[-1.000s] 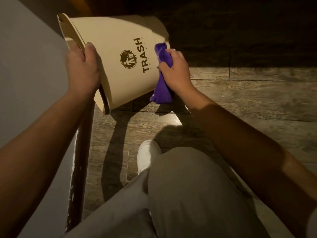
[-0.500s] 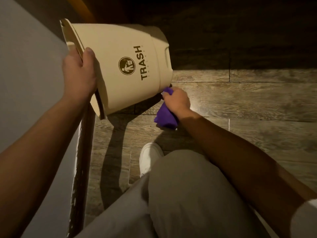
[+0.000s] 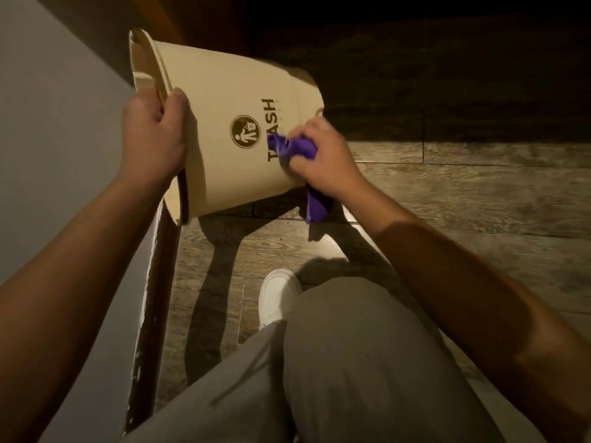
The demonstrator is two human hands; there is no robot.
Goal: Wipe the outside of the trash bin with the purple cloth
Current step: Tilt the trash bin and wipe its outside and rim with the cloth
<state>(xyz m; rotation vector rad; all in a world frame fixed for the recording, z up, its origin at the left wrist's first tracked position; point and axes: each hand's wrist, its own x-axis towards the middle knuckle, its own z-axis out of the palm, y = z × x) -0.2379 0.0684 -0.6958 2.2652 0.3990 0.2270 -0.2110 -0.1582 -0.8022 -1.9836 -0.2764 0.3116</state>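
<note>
A cream trash bin with a brown "TRASH" print lies tipped on its side above the wooden floor, its open rim toward the left. My left hand grips that rim. My right hand is closed on the purple cloth and presses it against the bin's side over the lettering. One end of the cloth hangs down below my wrist. Part of the word "TRASH" is covered by the cloth.
A grey wall with a dark baseboard runs along the left. My bent knee in grey trousers and a white shoe fill the foreground. Wooden floor stretches right; the far part lies in shadow.
My right hand has come up from under the bin's bottom edge and now presses the cloth onto the printed side. The bin stays tilted in my left hand.
</note>
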